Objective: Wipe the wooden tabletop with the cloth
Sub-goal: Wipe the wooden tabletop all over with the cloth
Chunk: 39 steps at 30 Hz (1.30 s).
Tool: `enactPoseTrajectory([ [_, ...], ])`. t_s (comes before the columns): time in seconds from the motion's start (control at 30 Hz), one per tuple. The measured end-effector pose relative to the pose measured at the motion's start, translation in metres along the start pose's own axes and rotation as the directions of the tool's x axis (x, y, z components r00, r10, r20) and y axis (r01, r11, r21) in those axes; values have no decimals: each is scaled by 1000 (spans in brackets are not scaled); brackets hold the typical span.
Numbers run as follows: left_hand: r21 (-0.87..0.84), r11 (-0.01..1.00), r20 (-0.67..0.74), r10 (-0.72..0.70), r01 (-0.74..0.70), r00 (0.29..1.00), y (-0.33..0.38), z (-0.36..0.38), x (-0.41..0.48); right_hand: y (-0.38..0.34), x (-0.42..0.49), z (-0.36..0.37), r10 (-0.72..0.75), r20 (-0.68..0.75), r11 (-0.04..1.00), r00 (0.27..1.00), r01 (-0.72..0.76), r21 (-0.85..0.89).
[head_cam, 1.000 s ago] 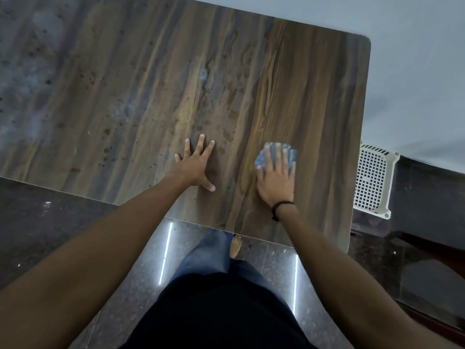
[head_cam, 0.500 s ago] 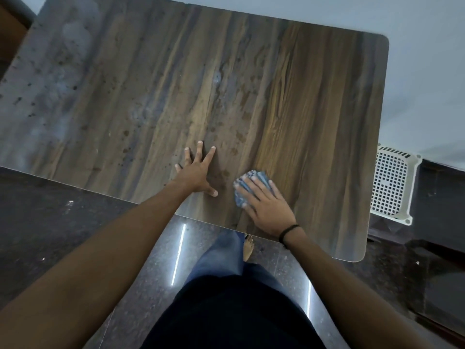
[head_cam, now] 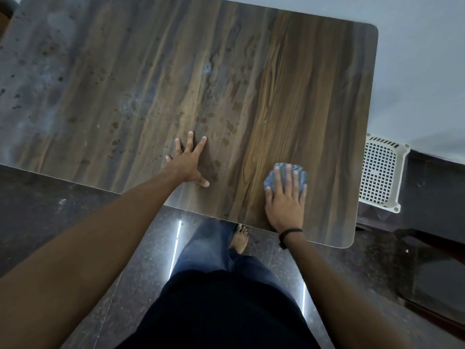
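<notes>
Both hands lie flat on the wooden desk (head_cam: pixel 289 102) near its front edge. His left hand (head_cam: pixel 187 163) is open, fingers spread, palm on bare wood. His right hand (head_cam: pixel 285 200), a black band (head_cam: pixel 289 234) at the wrist, presses open-palmed on the bluish cloth (head_cam: pixel 285 176), which peeks out past the fingertips near the desk's right front corner. Dark spots dot the wood further left.

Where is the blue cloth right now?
The blue cloth lies flat on the wooden tabletop under the right hand, near the table's front right corner, apart from the left hand.
</notes>
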<state>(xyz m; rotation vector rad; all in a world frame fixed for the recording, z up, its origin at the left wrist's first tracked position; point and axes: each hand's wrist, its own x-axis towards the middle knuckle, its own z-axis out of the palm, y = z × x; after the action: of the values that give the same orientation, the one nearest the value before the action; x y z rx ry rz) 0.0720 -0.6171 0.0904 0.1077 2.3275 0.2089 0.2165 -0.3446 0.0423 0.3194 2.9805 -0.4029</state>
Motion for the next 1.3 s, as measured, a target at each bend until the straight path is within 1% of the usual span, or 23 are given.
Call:
enactPoseTrajectory([
  [0.03, 3, 1000, -2, 3, -3, 1000, -1, 1, 0, -10, -12, 6, -134, 10, 991, 991, 134, -29],
  [0.13, 1, 1000, -8, 9, -9, 1000, 0, 0, 1, -12, -29, 10, -544, 93, 834, 834, 549, -53],
  [0.2, -4, 1000, -8, 7, -7, 1000, 1, -1, -1, -16, -6, 7, -488, 67, 868, 870, 492, -66],
  [0.3, 1, 1000, 19, 2, -2, 1000, 0, -1, -2, -44, 12, 5, -203, 42, 979, 978, 203, 0],
  [0.37, 16, 1000, 40, 19, -20, 999, -1, 0, -1, -53, -9, 17, -393, 64, 918, 917, 395, -32],
  [0.43, 10, 999, 73, 38, -39, 997, -4, -5, 0, -41, -30, 16, -639, 152, 757, 754, 652, -50],
  [0.5, -6, 998, 84, 63, -63, 994, -9, -9, 0, -25, -23, 13, -698, 179, 696, 693, 716, -59],
  [0.53, -3, 998, 80, 69, -69, 994, -12, -10, -1, -25, -13, 10, -640, 171, 752, 749, 657, -60],
  [0.6, 8, 998, 54, 54, -55, 997, -18, -8, -2, -36, 6, 8, -343, 90, 937, 935, 347, -37],
  [0.63, 13, 999, 35, 42, -43, 998, -20, -7, -2, -48, 7, 10, -212, 48, 976, 976, 214, -27],
  [0.67, 16, 999, 23, 34, -35, 999, -20, -5, -2, -61, 3, 12, -181, 33, 983, 983, 181, -29],
  [0.7, 20, 999, 17, 31, -32, 999, -19, -4, -2, -70, -6, 17, -267, 45, 962, 963, 269, -41],
  [0.77, 28, 999, 18, 24, -24, 1000, -17, -3, -1, -70, -27, 24, -549, 143, 826, 824, 561, -60],
  [0.83, 50, 999, 21, 20, -21, 1000, -17, -5, 1, -55, -9, 15, -639, 157, 756, 753, 652, -54],
  [0.87, 63, 998, 16, 24, -25, 1000, -18, -6, 2, -54, 9, 13, -584, 149, 801, 798, 596, -58],
  [0.93, 70, 997, -7, 29, -28, 1000, -20, -11, 4, -59, 43, 6, -280, 67, 959, 958, 281, -13],
  [1.0, 51, 998, -38, 27, -25, 999, -23, -20, 8, -74, 50, 4, -137, 48, 991, 989, 137, 6],
  [1.07, 29, 999, -31, 30, -29, 999, -24, -27, 13, -82, 26, 17, -419, 111, 904, 901, 425, -38],
  [1.13, 23, 999, -3, 35, -35, 999, -24, -30, 17, -71, 5, 16, -705, 198, 689, 680, 724, -33],
  [1.17, 21, 999, 5, 33, -33, 999, -24, -30, 18, -63, 11, 13, -756, 220, 627, 616, 778, -23],
  [1.2, 14, 999, 4, 29, -29, 1000, -23, -30, 18, -58, 26, 12, -757, 226, 624, 613, 781, -31],
  [1.23, 7, 1000, 2, 26, -26, 1000, -23, -29, 19, -58, 44, 9, -705, 222, 681, 673, 730, -51],
  [1.3, -1, 1000, 0, 29, -29, 1000, -24, -28, 19, -67, 80, 4, -426, 124, 900, 896, 433, -38],
])
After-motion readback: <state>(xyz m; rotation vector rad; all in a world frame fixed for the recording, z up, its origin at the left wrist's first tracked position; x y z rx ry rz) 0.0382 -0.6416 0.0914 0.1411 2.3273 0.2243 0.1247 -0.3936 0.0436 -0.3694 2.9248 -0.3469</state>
